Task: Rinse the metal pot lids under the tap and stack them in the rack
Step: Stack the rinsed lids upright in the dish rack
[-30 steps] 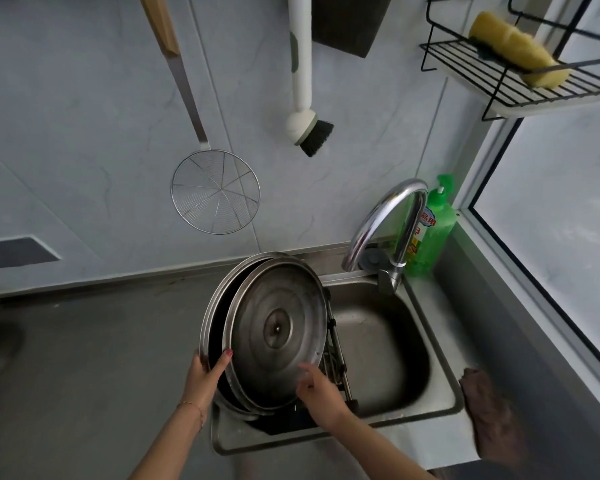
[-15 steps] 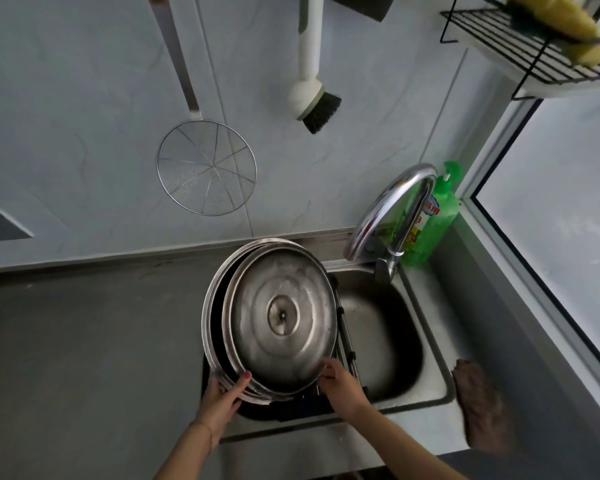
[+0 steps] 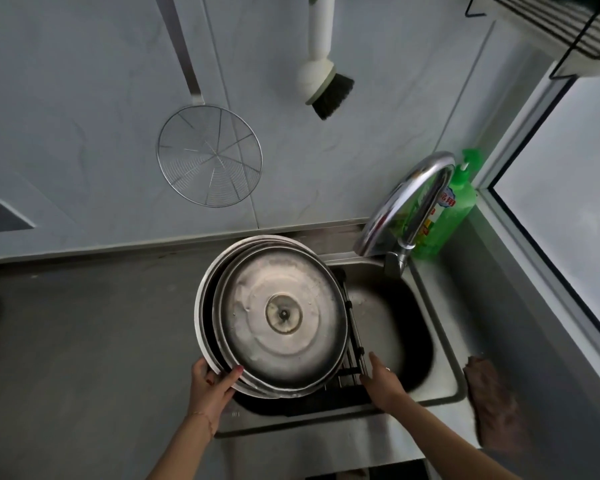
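Steel pot lids (image 3: 281, 320) stand on edge in the dark rack (image 3: 352, 344) over the sink's (image 3: 440, 344) left half, the front lid showing its hollow underside, a larger one just behind it; the left hand (image 3: 211, 386) has its fingers (image 3: 230, 375) clamped on their lower left rims; the right hand (image 3: 381, 379) hangs just beside the rack, fingers loosely apart, holding nothing; the tap (image 3: 409, 206) arches above the basin, green soap bottle (image 3: 447, 209) behind it.

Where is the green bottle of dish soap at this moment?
In the head view the green dish soap bottle stands upright at the right, in the corner behind the curved tap, between the sink and the window frame.
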